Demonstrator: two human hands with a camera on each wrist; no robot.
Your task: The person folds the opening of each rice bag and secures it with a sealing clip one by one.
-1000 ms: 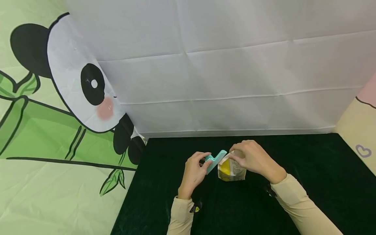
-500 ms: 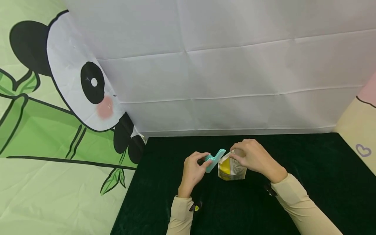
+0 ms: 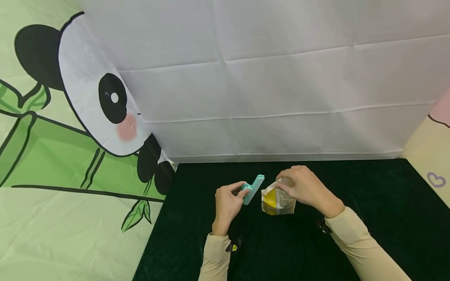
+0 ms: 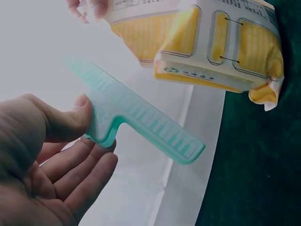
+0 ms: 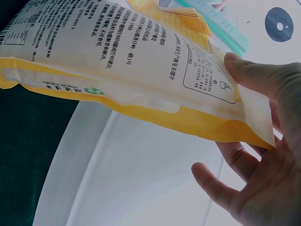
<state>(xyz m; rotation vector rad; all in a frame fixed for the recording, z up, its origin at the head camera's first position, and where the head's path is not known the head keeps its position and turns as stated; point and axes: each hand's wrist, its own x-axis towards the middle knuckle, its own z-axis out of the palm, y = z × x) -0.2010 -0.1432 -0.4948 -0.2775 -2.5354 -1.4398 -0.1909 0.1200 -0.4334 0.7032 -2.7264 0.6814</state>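
Observation:
A turquoise bag clip (image 3: 254,189) with a long ribbed bar is pinched by its handle between the thumb and fingers of my left hand (image 3: 226,203). In the left wrist view the clip (image 4: 136,110) lies slantwise, apart from the bag. My right hand (image 3: 305,188) grips the top of a yellow and white printed food bag (image 3: 277,201), thumb on one face and fingers behind. Small dark print covers the side of the bag (image 5: 127,61) in the right wrist view. The clip is just left of the bag.
A dark green cloth (image 3: 281,249) covers the table. Behind it hangs a white sheet (image 3: 274,89). On the left is a green backdrop with a printed panda (image 3: 84,78), on the right a cream and pink one (image 3: 429,164).
My left hand has drawn the clip a little to the left and up, widening the gap to the bag. My right hand and the bag have barely moved.

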